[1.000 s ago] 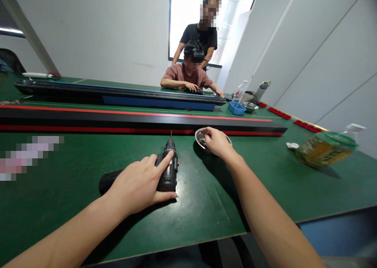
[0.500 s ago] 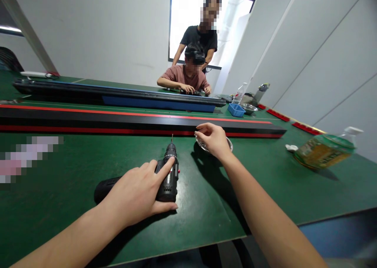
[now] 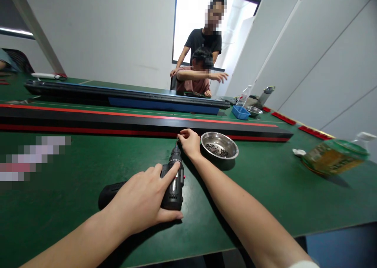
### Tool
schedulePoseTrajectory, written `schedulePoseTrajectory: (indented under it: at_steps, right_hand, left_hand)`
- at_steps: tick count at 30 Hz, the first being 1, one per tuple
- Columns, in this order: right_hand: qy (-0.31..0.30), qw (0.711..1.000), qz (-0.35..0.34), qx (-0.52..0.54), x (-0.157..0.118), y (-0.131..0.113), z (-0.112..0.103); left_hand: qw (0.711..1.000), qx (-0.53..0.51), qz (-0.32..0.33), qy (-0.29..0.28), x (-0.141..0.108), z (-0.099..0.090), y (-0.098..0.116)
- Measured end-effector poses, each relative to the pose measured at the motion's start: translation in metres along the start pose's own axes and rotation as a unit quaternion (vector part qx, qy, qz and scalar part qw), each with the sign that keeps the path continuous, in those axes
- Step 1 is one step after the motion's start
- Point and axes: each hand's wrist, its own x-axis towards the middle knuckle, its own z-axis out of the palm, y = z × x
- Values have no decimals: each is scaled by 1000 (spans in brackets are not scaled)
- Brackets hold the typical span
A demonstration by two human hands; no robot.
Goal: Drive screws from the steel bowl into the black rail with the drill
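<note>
Just left of a round, shiny metal bowl (image 3: 226, 142), the left hand (image 3: 141, 193) grasps a black cordless drill (image 3: 173, 191), fingers wrapped over its body and one laid toward the chuck. That grip seems meant to steady the drill on its side above the green desk (image 3: 73, 209), its thin metal bit (image 3: 176, 142) pointing away. The right hand (image 3: 191, 144), also left of the bowl, curls its fingers at the bit's tip; I cannot tell whether they pinch anything. The bowl corrals small, dark, screw-like pieces (image 3: 217, 150), likely kept close for easy picking. Behind the bowl runs a long black bar with red stripes (image 3: 132, 124).
</note>
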Motion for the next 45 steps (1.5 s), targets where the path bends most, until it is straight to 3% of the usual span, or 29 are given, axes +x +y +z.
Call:
schedulePoseTrajectory:
  at_steps: [11, 32, 45]
  right_hand:
    - [-47, 991, 46, 115, 9, 22, 10]
    - [-48, 990, 27, 127, 9, 25, 13]
    - [-48, 984, 58, 164, 7, 17, 10]
  left_hand:
    - [1000, 3, -3, -2, 0, 2, -1]
    - [1000, 13, 7, 10, -1, 1, -1]
    - [1000, 13, 8, 14, 1, 0, 0]
